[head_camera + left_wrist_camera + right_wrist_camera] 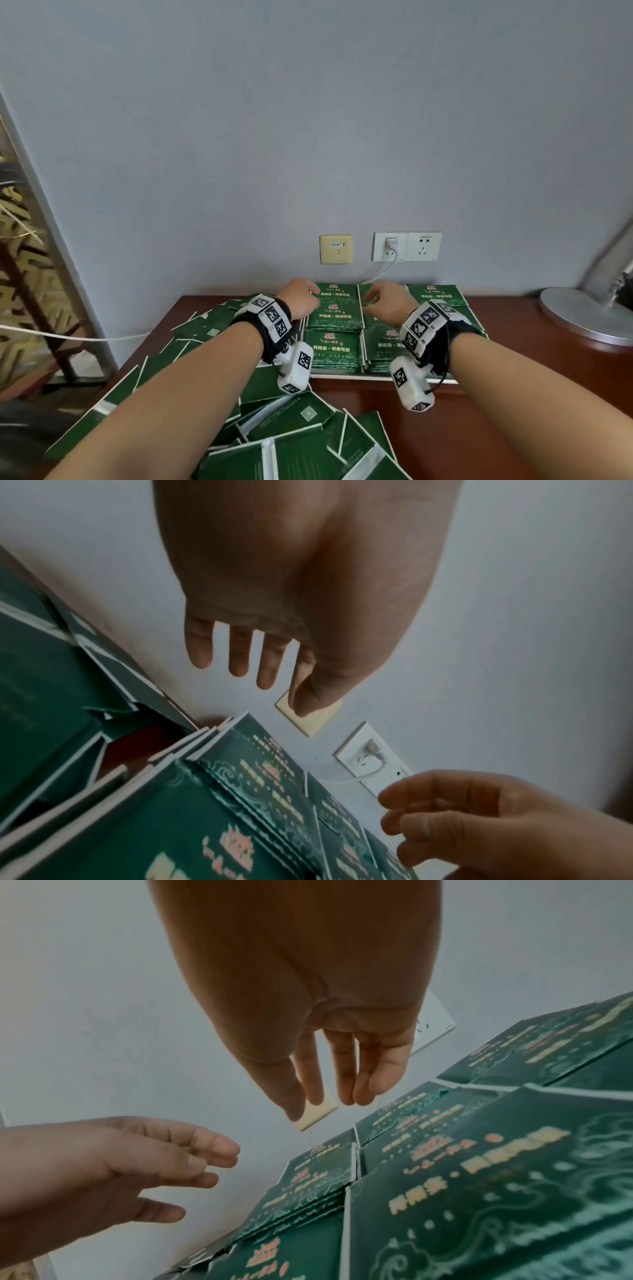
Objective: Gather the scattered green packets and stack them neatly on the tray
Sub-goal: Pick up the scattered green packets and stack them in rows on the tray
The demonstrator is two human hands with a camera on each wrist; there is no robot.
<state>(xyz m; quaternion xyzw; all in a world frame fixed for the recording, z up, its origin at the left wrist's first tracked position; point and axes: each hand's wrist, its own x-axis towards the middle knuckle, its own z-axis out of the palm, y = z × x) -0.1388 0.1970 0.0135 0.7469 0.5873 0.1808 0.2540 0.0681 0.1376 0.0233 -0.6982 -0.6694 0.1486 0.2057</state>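
Note:
Several stacks of green packets stand side by side on a white tray at the back of the brown table. Both hands hover over the far stacks. My left hand has straight, slightly spread fingers and holds nothing. My right hand hangs beside it, fingers relaxed and pointing down, also holding nothing. Loose green packets lie scattered in a heap across the table's left and front, under my forearms.
The wall rises directly behind the tray, with a beige plate and white sockets holding a plugged charger. A metal lamp base sits at the right. A white cord runs off the table's left side. Bare tabletop shows at the front right.

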